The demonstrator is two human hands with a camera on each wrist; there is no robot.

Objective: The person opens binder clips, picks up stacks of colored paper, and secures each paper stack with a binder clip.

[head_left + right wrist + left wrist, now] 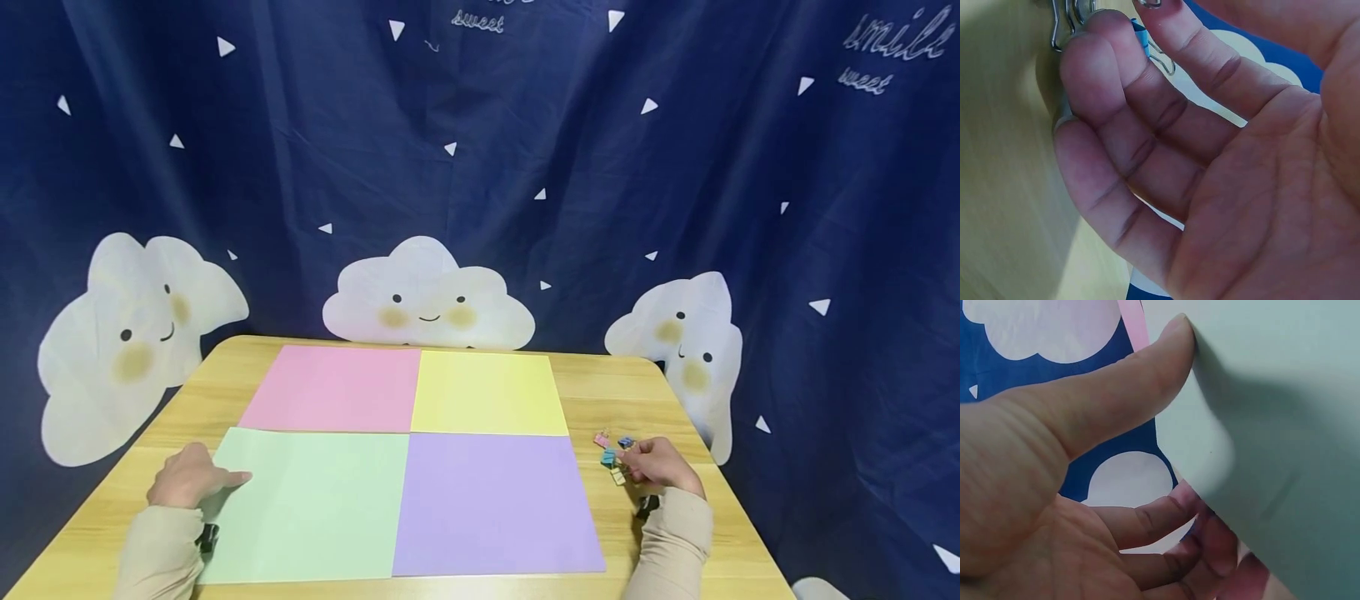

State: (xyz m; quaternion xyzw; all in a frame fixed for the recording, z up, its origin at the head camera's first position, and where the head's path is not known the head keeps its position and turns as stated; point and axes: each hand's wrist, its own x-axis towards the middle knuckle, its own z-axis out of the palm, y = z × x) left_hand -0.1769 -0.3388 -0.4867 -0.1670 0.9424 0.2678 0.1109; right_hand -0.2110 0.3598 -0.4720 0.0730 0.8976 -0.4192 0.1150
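My left hand [189,477] is at the left edge of a pale green sheet [315,500]. In the left wrist view its thumb lies on the green sheet [1272,425], while the other fingers curl at and behind the edge. My right hand [660,463] is over a small group of binder clips at the table's right, fingers curled. A teal binder clip [608,457] is at its fingertips. A metal clip handle [1149,3] shows at the index finger in the right wrist view; the thumb tip is out of frame, and the pinched clip's colour is hidden.
Beside the right hand lie a pink clip [602,439], a blue clip [626,442] and a yellow clip [618,476]. Pink [337,387], yellow [487,392] and purple [495,504] sheets adjoin the green one on the wooden table [607,379]. A blue curtain [480,192] hangs behind.
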